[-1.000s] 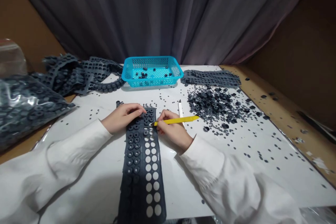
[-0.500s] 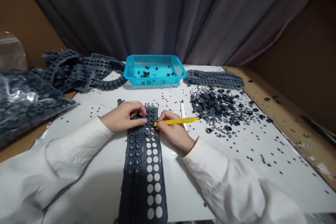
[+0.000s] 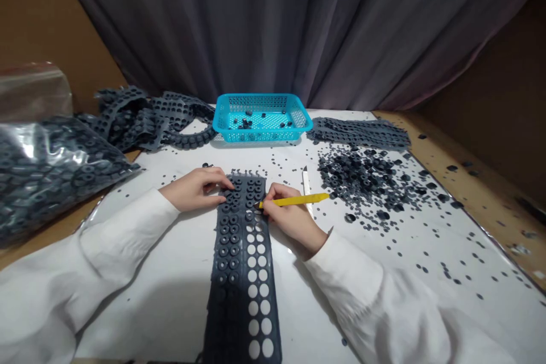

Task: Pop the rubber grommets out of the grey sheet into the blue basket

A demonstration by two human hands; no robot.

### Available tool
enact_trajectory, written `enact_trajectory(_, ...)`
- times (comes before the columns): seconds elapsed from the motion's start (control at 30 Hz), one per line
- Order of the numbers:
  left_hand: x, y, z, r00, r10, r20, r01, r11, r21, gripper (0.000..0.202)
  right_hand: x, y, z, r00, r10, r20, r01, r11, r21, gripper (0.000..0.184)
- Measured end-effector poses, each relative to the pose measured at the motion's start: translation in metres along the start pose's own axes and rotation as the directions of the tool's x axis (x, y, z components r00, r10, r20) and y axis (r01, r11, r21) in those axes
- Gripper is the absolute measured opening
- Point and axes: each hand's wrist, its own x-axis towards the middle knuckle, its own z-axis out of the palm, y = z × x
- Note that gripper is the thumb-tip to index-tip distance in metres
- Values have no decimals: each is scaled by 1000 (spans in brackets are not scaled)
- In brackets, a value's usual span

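A dark rubber sheet (image 3: 241, 250) lies lengthwise in front of me, with rows of ring-shaped pieces on its left and round holes showing white down its right. My left hand (image 3: 194, 189) rests at the sheet's upper left edge, thumb and fingers apart, holding nothing. In my right hand (image 3: 288, 213) is a slim yellow craft knife (image 3: 305, 199), gripped like a pen. Its dark tip meets the sheet near the top of the row of holes, beside a ring piece. Fingers partly hide the tip's surroundings.
A blue basket (image 3: 262, 135) with several dark pieces stands at the back. Left are a bag of rings (image 3: 63, 165) and crumpled perforated sheets (image 3: 140, 119). A white knife (image 3: 306, 187), loose dark pieces (image 3: 362, 176) and stacked strips (image 3: 362, 132) lie right.
My left hand has drawn back left, off the upper ring rows, its fingers now more spread. The view has shifted slightly left. The right hand keeps the yellow craft knife at the sheet.
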Motion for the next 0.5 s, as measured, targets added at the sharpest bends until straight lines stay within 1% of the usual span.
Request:
enact_trajectory(0.1, 1, -2, 0, 1000, 3, -7, -3, 998, -60, 24, 0, 1, 0, 1000, 1, -1, -1, 1000, 10, 10)
enact_trajectory(0.17, 5, -2, -4, 998, -53, -14, 51, 990, -133, 26, 0, 2, 1, 1000, 3, -6, -3, 1000, 14, 10)
enact_trajectory(0.23, 16, -3, -13, 992, -121, -39, 110, 972, -209, 29, 0, 2, 1, 1000, 9, -8, -9, 1000, 18, 10)
enact_trajectory(0.27, 26, -4, -19, 986, -148, -77, 127, 964, -236, 30, 0, 3, 1, 1000, 12, -9, -12, 1000, 22, 10)
enact_trajectory(0.3, 38, -5, -28, 977, -162, -139, 125, 961, -246, 30, 0, 3, 1, 1000, 13, -9, -13, 1000, 25, 10)
enact_trajectory(0.33, 53, -7, -37, 953, -171, -249, 110, 964, -242, 29, 0, 3, 2, 1000, 15, -9, -14, 1000, 25, 9)
enact_trajectory(0.37, 69, -8, -46, 926, -175, -336, 99, 968, -231, 28, 0, 3, 2, 1000, 16, -8, -16, 1000, 23, 9)
enact_trajectory(0.4, 86, -10, -55, 903, -174, -392, 90, 971, -222, 29, 0, 3, 2, 1000, 17, -8, -17, 1000, 19, 9)
enact_trajectory(0.43, 102, -12, -64, 882, -171, -440, 84, 974, -210, 32, 0, 3, 2, 1000, 18, -9, -18, 1000, 14, 9)
enact_trajectory(0.5, 129, -14, -75, 861, -162, -483, 79, 979, -188, 50, 0, 3, 2, 1000, 15, -10, -15, 1000, 8, 9)
